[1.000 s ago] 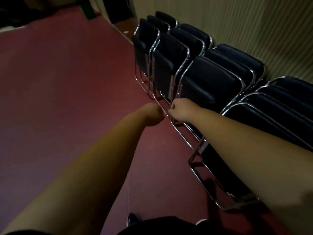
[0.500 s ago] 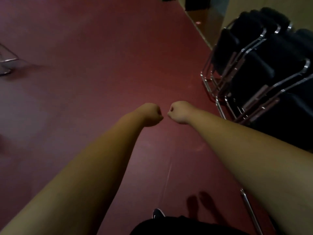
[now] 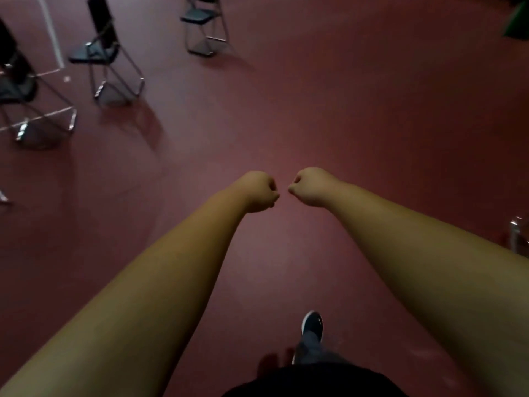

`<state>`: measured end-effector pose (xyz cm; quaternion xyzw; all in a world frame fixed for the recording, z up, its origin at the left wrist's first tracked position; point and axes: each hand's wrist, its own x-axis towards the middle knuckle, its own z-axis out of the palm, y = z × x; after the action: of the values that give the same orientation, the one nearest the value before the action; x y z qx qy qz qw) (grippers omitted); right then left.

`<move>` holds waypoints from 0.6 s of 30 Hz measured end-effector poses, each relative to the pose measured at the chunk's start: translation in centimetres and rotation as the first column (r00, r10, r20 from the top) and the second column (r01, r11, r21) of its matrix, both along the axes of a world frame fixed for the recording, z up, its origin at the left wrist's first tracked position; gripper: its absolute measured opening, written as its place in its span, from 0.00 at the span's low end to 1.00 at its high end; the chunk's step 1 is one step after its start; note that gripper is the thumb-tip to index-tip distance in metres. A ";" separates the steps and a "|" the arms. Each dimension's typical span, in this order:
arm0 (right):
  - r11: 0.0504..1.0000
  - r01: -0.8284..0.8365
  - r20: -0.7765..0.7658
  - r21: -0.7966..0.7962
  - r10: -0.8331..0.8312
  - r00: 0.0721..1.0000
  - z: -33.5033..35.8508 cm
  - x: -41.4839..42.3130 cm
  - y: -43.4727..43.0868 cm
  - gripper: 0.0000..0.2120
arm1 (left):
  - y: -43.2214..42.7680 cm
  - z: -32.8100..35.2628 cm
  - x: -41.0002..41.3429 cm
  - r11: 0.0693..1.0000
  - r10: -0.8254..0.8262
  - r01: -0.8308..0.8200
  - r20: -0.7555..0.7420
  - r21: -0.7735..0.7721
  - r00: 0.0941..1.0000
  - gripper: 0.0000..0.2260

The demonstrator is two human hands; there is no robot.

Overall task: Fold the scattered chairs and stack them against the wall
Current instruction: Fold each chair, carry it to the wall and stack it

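Red floor [image 3: 343, 110], left hand [image 3: 259, 191] + right hand [image 3: 307, 186] both curled, holding nothing. Imo uncurl b4 reaching unfolded chair [image 3: 94, 50], grab backrest + seat.

I have both bare forearms stretched forward, running from the lower corners of the frame to meet near its middle. My left hand [image 3: 261, 193] and right hand [image 3: 307, 186] are curled into fists holding nothing, knuckles turned toward each other, just apart. One foot [image 3: 312, 329] shows at the bottom centre.
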<state>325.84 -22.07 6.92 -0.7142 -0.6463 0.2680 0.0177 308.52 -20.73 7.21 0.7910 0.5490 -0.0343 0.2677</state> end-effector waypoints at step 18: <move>0.937 -0.291 -0.393 -0.195 0.197 0.898 -4.4 -15.7 32.5 0.16 | 23.8 -1.9 -16.1 0.819 0.566 -0.564 -0.017 -0.103 0.825 0.13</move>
<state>310.13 10.40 2.49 -0.5604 -0.6778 0.4758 0.0147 292.38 3.06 5.29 0.5783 0.7542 0.0239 0.3102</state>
